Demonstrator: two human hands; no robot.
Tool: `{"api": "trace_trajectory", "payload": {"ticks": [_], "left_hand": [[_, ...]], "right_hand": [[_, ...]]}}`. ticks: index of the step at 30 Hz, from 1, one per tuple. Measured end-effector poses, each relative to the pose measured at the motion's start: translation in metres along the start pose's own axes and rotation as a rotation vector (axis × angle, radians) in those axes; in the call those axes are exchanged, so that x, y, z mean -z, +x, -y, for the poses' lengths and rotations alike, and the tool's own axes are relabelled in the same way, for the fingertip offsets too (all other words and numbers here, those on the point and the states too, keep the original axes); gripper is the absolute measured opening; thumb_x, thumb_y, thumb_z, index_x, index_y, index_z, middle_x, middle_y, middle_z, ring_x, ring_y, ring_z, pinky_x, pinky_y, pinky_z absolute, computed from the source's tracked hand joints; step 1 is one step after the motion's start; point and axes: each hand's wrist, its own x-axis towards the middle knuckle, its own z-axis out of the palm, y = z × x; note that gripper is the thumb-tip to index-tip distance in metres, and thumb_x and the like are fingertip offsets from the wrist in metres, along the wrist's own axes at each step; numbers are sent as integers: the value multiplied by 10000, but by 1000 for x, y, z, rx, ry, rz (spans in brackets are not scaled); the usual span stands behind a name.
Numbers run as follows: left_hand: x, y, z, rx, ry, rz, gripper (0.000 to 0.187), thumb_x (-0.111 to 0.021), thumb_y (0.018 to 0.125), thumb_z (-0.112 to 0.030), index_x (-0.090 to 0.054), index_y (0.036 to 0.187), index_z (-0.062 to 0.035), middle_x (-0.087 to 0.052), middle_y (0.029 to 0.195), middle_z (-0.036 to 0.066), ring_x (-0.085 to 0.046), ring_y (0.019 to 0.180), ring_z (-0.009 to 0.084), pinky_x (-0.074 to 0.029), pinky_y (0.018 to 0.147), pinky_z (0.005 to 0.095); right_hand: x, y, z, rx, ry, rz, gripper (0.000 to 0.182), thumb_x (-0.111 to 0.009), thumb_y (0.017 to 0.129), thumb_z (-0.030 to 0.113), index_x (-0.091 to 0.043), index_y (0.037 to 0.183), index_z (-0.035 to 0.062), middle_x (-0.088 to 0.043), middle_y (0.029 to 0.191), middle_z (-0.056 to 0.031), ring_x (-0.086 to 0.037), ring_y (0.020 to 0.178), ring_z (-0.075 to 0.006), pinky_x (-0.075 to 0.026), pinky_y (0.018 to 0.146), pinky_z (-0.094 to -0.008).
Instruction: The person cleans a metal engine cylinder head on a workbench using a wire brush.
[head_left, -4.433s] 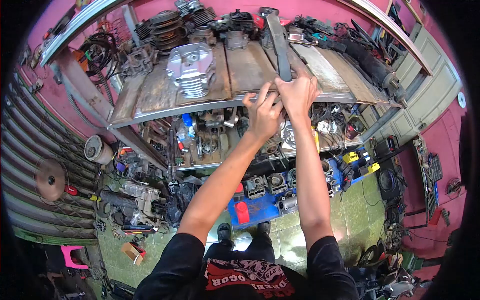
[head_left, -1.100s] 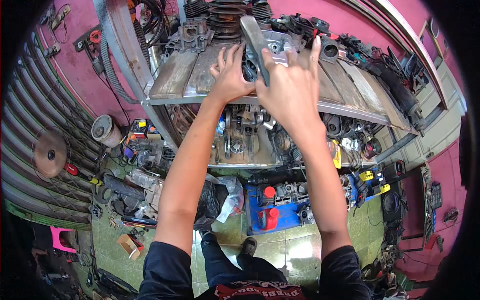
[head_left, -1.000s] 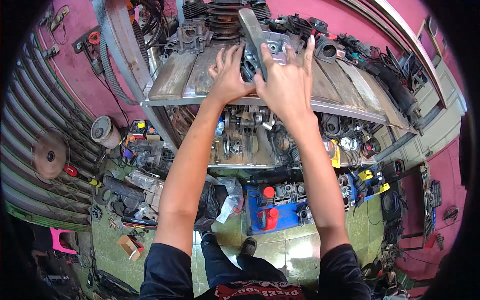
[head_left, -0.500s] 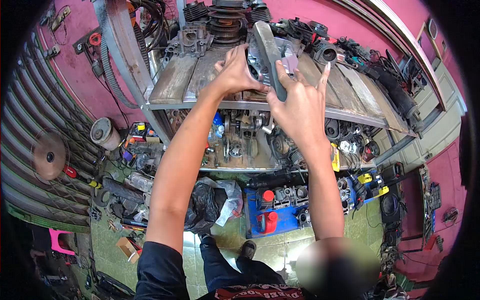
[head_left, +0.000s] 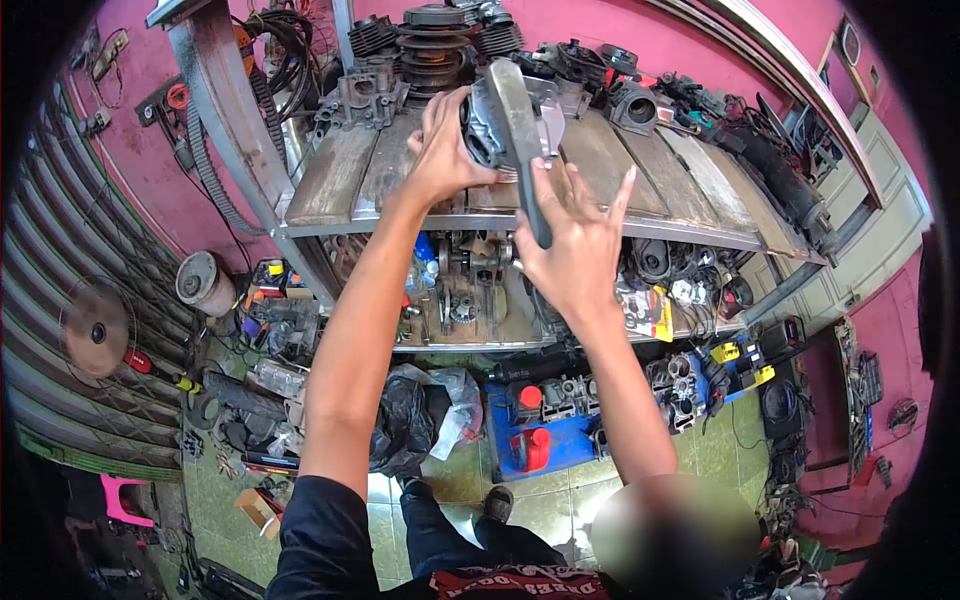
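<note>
Above the front edge of the wooden bench (head_left: 590,150), my left hand (head_left: 440,160) grips a silvery metal engine casing (head_left: 483,125) by its left side, thumb along the lower edge. A long, flat grey bar (head_left: 514,110), much like a sharpening stone, lies across the casing's face. My right hand (head_left: 577,255) has the bar's near end between thumb and fingers, with the other fingers stretched away from it. The bar hides part of the casing.
Behind the casing stand a stack of round metal parts (head_left: 434,50) and an engine block (head_left: 372,97). More parts fill the lower shelf (head_left: 480,320). On the floor are a blue tray (head_left: 570,440) with red bottles and a black plastic bag (head_left: 405,420).
My right hand has drawn the bar down toward me across the casing. Both hands and the casing appear a little further left in view.
</note>
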Motion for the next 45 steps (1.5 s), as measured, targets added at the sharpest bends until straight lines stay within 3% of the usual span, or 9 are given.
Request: {"api": "trace_trajectory", "payload": {"ticks": [2, 7, 10, 20, 29, 32, 34, 39, 45], "left_hand": [[-5, -5, 11, -177, -1, -117, 1413, -1001, 423, -429, -302, 1596, -64, -407, 1586, 174, -216, 1552, 403, -252, 1149, 619], [-3, -16, 15, -199, 26, -189, 1280, -939, 542, -359, -298, 1593, -10, -403, 1580, 202, -209, 1552, 425, -222, 1158, 653], [-4, -26, 10, -157, 84, -191, 1277, -932, 553, -367, -292, 1596, -3, -389, 1584, 210, -197, 1555, 430, -218, 1162, 650], [-9, -24, 29, -259, 51, -194, 1244, -909, 588, -410, -314, 1579, 49, -387, 1601, 220, -184, 1578, 412, -218, 1152, 591], [-5, -24, 26, -202, 44, -171, 1171, -919, 586, -395, -390, 1564, -28, -394, 1616, 187, -194, 1578, 390, -209, 1153, 614], [-3, -27, 25, -225, 30, -174, 1215, -927, 555, -380, -372, 1572, -16, -390, 1618, 188, -193, 1576, 391, -210, 1164, 595], [-6, -22, 29, -275, 29, -197, 1239, -928, 549, -379, -353, 1579, 2, -392, 1617, 187, -202, 1577, 385, -211, 1169, 581], [-7, -22, 25, -204, -15, -216, 1236, -930, 552, -368, -351, 1574, 19, -407, 1601, 208, -248, 1568, 381, -221, 1172, 567], [-7, -20, 26, -233, -10, -219, 1230, -932, 556, -377, -358, 1575, 5, -413, 1595, 213, -246, 1570, 388, -234, 1166, 561]], "right_hand": [[-9, 6, 6, 31, -7, -63, 638, -745, 820, 206, -634, 1436, 86, -727, 1178, -282, -668, 1228, -386, -90, 1261, -667], [-28, -11, 12, 15, 103, -74, 683, -754, 836, 183, -585, 1496, 134, -745, 755, -159, -690, 1199, -346, -109, 1254, -681], [-27, -24, 15, 23, 75, -82, 713, -765, 829, 182, -567, 1513, 138, -716, 685, -135, -682, 1219, -336, -107, 1244, -701], [-35, -35, 15, 68, 68, -84, 690, -764, 814, 153, -599, 1484, 131, -751, 778, -128, -672, 1228, -371, -127, 1222, -731], [-23, -19, 26, 25, 46, -115, 687, -781, 800, 165, -621, 1467, 195, -709, 690, -80, -711, 860, -273, -201, 1253, -636], [-23, -18, 28, -12, 37, -72, 662, -772, 777, 167, -651, 1428, 147, -696, 663, -128, -710, 947, -316, -200, 1243, -664], [-29, -4, 25, 69, 29, -193, 652, -773, 784, 178, -653, 1425, 144, -683, 637, -116, -718, 826, -288, -211, 1248, -641], [-8, -22, 25, 7, 37, 12, 661, -771, 806, 204, -637, 1454, 207, -632, 593, -96, -648, 582, -245, -229, 1266, -539], [-19, 9, 17, 79, 24, -33, 645, -761, 825, 209, -633, 1457, 210, -687, 694, -111, -679, 665, -260, -260, 1234, -547]]}}
